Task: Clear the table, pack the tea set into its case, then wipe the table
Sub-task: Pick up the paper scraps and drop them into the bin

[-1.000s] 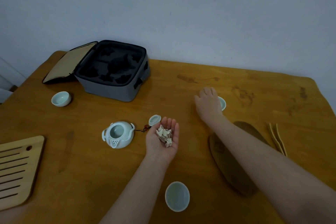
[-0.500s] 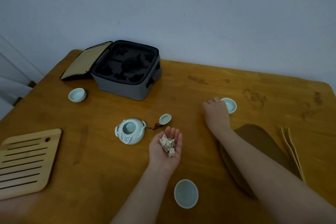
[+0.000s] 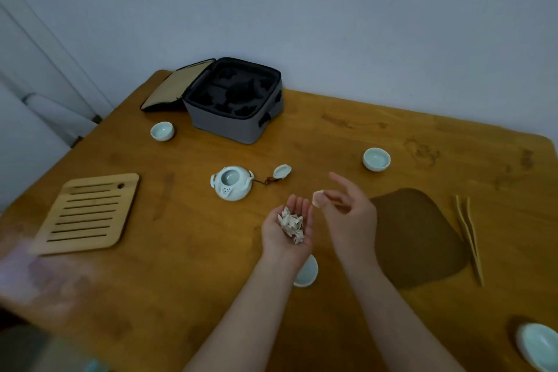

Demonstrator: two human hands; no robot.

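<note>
A slatted bamboo tray (image 3: pixel 86 214) lies at nine o'clock from the pale celadon teapot (image 3: pixel 232 183); the open grey fabric case (image 3: pixel 238 106) stands at twelve. The left hand (image 3: pixel 287 229), palm up, fingers straight, cradles pale torn scraps (image 3: pixel 291 223). At its two o'clock the right hand (image 3: pixel 347 208) pinches one small pale scrap (image 3: pixel 318 198).

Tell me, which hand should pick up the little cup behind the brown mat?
Right, probably. The left hand lies palm up, full of pale scraps, so it can't grab. The right hand pinches just one scrap beside that palm and is nearer the cup.
</note>
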